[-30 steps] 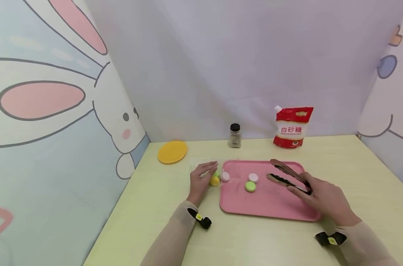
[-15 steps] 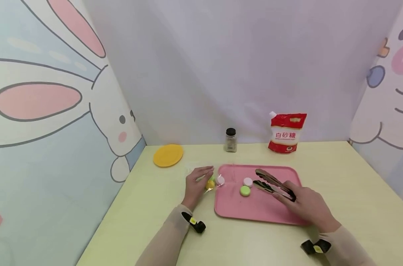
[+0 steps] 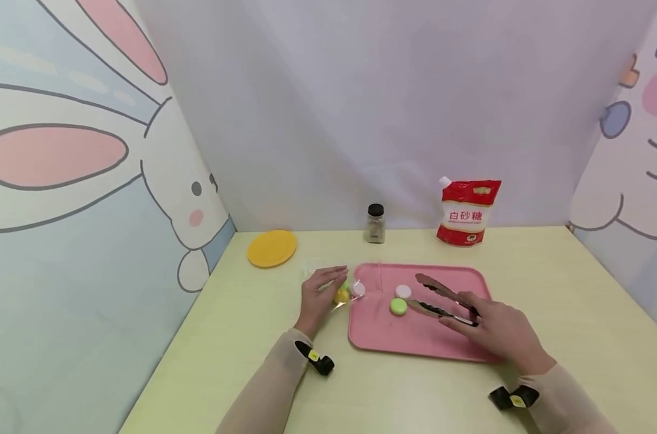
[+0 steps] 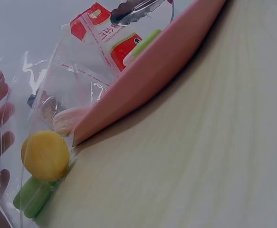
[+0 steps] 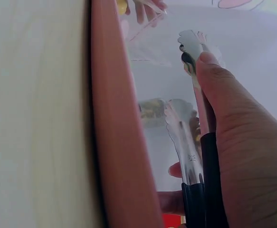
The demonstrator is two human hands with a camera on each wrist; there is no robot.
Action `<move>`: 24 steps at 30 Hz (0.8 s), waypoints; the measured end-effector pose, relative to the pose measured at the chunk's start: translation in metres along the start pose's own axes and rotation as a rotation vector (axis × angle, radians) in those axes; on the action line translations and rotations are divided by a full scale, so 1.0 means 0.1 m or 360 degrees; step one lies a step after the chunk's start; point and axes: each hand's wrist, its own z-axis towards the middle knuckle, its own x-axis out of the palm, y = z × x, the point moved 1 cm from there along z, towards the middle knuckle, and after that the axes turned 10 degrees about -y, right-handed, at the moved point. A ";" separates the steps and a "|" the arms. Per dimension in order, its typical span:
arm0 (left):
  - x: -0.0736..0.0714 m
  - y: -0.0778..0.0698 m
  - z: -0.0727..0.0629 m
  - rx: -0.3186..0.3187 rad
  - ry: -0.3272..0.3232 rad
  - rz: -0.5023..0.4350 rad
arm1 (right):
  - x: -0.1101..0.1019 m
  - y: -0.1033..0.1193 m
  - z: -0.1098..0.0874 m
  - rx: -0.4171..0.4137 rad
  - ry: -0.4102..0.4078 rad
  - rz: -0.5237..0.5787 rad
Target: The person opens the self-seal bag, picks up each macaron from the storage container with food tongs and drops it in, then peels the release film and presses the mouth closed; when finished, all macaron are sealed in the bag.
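Note:
My left hand (image 3: 316,296) rests at a clear plastic bag (image 4: 91,88), its fingertips (image 4: 5,111) spread against the film. Inside the bag are a yellow macaron (image 4: 45,156) and a green macaron (image 4: 33,197). A pale pink macaron (image 3: 357,289) shows through the film at the left rim of the pink tray (image 3: 372,337). On the tray lie another pale pink macaron (image 3: 402,292) and a green macaron (image 3: 398,306). Gripped in my right hand (image 3: 504,331) is a pair of metal tongs (image 3: 442,301) with black handles. Its arms are spread, one tip close beside the green macaron, nothing between them.
Toward the back of the table stand a black-capped jar (image 3: 376,224) and a red and white sugar pouch (image 3: 468,212). A yellow plate (image 3: 272,248) lies at the back left. Behind the table hangs a plain pale wall (image 3: 350,108).
The tongs have shifted left over the tray toward the two loose macarons. Their tips drew nearer together, then spread again. My left hand stays by the bag; the head view has turned slightly.

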 end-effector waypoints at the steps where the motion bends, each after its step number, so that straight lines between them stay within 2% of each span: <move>1: 0.00 0.00 0.00 0.0001 0.0001 -0.0004 | 0.01 0.00 -0.01 0.0004 0.0009 -0.0003; 9: 0.01 0.00 0.01 0.0060 -0.0003 0.0020 | 0.06 0.11 -0.03 -0.0119 -0.0122 -0.0031; 16: 0.01 -0.01 0.04 0.0024 -0.0021 0.0026 | 0.16 0.21 0.01 -0.0223 -0.0188 -0.0128; 24: 0.02 0.01 0.02 -0.0001 -0.0022 0.0019 | 0.29 0.30 0.00 -0.0253 -0.0111 -0.0107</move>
